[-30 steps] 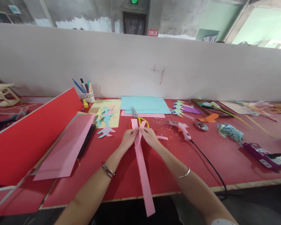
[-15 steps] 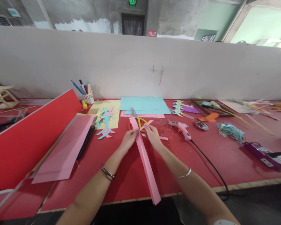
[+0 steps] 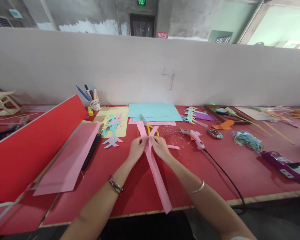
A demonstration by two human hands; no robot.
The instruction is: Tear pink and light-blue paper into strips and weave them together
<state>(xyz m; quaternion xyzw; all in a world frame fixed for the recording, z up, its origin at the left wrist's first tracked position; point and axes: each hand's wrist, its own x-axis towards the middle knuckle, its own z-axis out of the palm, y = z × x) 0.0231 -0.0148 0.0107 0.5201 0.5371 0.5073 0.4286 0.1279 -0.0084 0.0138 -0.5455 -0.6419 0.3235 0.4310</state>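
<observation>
Both hands pinch a long pink paper strip (image 3: 158, 176) near its upper part, over the middle of the red table. My left hand (image 3: 138, 148) is closed on the strip's left edge. My right hand (image 3: 160, 147) is closed where a narrower pink piece crosses or splits off to the upper right; I cannot tell which. The strip's lower end slants down to the table's front edge. Just beyond my fingers lie scissors (image 3: 153, 130) with yellow handles, partly covered by the paper. A pink paper scrap (image 3: 173, 147) lies beside my right hand.
Blue sheets (image 3: 155, 111) lie at the back. Cut paper pieces (image 3: 112, 125) rest on a yellow sheet to the left, near a pen cup (image 3: 93, 104). Pink sheets (image 3: 67, 160) lean by a red board (image 3: 40, 146). A pink glue gun (image 3: 195, 137) and its cord are to the right.
My right hand has moved slightly down and left, closer to my left hand. The narrow piece now points more upward, and the strip's lower end has risen a little.
</observation>
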